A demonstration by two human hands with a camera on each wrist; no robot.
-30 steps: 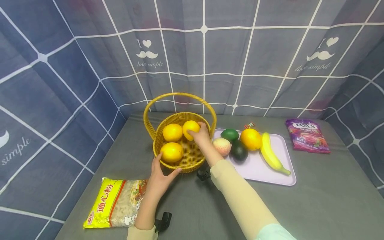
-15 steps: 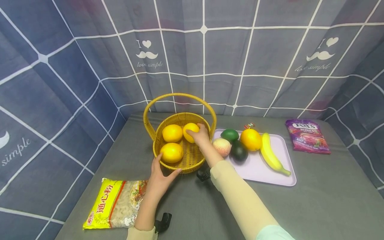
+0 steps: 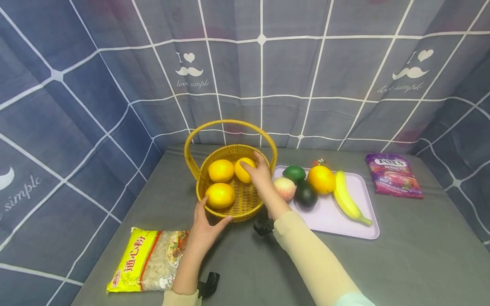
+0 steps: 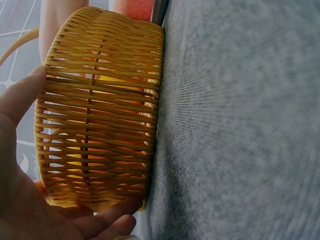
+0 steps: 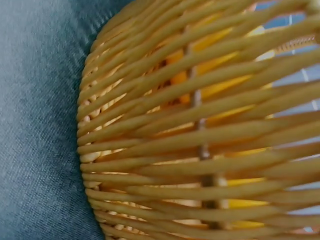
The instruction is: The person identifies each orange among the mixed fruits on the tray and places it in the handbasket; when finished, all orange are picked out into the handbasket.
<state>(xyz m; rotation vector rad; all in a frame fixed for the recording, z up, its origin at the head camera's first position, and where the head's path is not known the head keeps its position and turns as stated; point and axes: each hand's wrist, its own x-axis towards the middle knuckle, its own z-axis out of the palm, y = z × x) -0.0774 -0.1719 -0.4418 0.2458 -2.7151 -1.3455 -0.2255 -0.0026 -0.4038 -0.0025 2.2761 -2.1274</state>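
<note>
A round yellow wicker basket (image 3: 245,199) with a tall hoop handle stands on the table. Inside lie three oval, lemon-like yellow fruits: a back-left one (image 3: 220,171), a front one (image 3: 220,195) and a right one (image 3: 243,171). My left hand (image 3: 203,229) holds the basket's front-left side, thumb at the rim; the left wrist view shows its fingers low along the weave. My right hand (image 3: 262,176) reaches over the basket's right rim, thumb and fingers spread about the right fruit. Only wicker and fruit glimpsed through it show in the right wrist view.
A lilac tray (image 3: 340,227) at right bears a peach (image 3: 284,188), a green fruit (image 3: 294,174), a dark avocado (image 3: 306,194), an orange (image 3: 321,179) and a banana (image 3: 346,199). A purple candy bag (image 3: 394,175) lies far right, a pasta bag (image 3: 149,259) front left.
The right hand's thumb and fingers have spread apart around the right fruit, which sits slightly lower in the basket. The left hand stays on the basket.
</note>
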